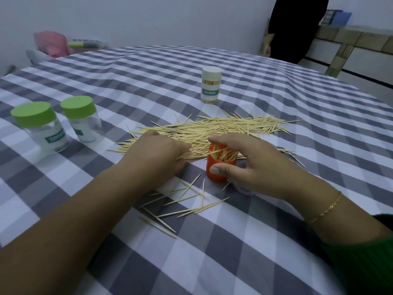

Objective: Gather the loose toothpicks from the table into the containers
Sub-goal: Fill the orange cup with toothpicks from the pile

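Now our right hand (pixel 244 167) grips the orange container (pixel 220 165), partly filled; our left hand (pixel 158 154) pinches toothpicks (pixel 212 133); most remain loose on the surface (pixel 276 209).

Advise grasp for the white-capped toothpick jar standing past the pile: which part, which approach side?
Take the white-capped jar around its cylindrical body, just under the cap, fingers on opposite sides. It stands upright and alone on the checked tablecloth, so a side grasp looks easiest. Come from the near right: the toothpick pile lies in front, and the right hand is busy holding the orange container.
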### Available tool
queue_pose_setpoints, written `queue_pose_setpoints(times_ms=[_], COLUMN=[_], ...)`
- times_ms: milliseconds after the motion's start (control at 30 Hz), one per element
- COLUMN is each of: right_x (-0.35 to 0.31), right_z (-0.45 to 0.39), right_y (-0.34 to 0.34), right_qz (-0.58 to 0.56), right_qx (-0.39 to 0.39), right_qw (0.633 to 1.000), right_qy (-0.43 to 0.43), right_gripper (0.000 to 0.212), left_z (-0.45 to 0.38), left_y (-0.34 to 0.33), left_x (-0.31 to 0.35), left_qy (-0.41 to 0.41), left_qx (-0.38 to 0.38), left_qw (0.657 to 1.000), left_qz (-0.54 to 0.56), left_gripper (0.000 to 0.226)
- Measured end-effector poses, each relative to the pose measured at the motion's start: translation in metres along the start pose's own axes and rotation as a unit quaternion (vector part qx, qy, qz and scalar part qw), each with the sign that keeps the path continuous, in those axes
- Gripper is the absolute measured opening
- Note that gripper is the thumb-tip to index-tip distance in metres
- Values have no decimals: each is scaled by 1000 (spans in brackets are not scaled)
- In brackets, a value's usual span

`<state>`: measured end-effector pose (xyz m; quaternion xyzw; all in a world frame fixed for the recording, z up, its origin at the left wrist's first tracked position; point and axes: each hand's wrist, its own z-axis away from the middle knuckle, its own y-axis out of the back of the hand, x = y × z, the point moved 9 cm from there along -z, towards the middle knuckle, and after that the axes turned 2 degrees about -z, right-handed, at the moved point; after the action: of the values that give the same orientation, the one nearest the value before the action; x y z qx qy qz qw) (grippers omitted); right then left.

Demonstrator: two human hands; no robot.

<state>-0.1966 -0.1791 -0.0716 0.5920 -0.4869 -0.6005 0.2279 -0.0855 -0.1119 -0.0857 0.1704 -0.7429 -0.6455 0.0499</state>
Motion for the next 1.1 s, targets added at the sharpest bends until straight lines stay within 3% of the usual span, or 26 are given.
queue_pose_setpoints(times_ms=[167,333,467,567,667,800,900,1033,1100], right_x=[-7,-21,-21,-18,-14,-3,2,4,1], right_z=[0,0,3,4,4,3,1,-2,-1], right_y=[4,2,11,19,26,26,21,4,-1], right_qz=[26,77,27,-44,-123,-192,-145,-47,-25], right_qx=[50,100,137,167,186,180,151,45,7], right_qw=[997,982,980,976,969,964,978,998,999], right_qy=[61,142,145,132,102,43,12,-26,-32], right_gripper=[58,36,31,28,19,7,18,61,68], left_z=[-5,-6,-5,-2,6,10,12,11,9], left_y=[-4,-5,0,7,13,4,5,-4,-9], left_x=[3,6,2,-8,-20,-31,-38,-42,-43], left_qy=[-16,-16,19,70,104,148,166,182,187], left_qx=[47,83,95,103,157,170,190,179,170], left_qw=[997,994,995,987,937,846,776,674,621], left_qz=[-67,-62,-14,102,293,483,578,693,742], left_gripper=[38,38,41,36,36,35,30,22,23])
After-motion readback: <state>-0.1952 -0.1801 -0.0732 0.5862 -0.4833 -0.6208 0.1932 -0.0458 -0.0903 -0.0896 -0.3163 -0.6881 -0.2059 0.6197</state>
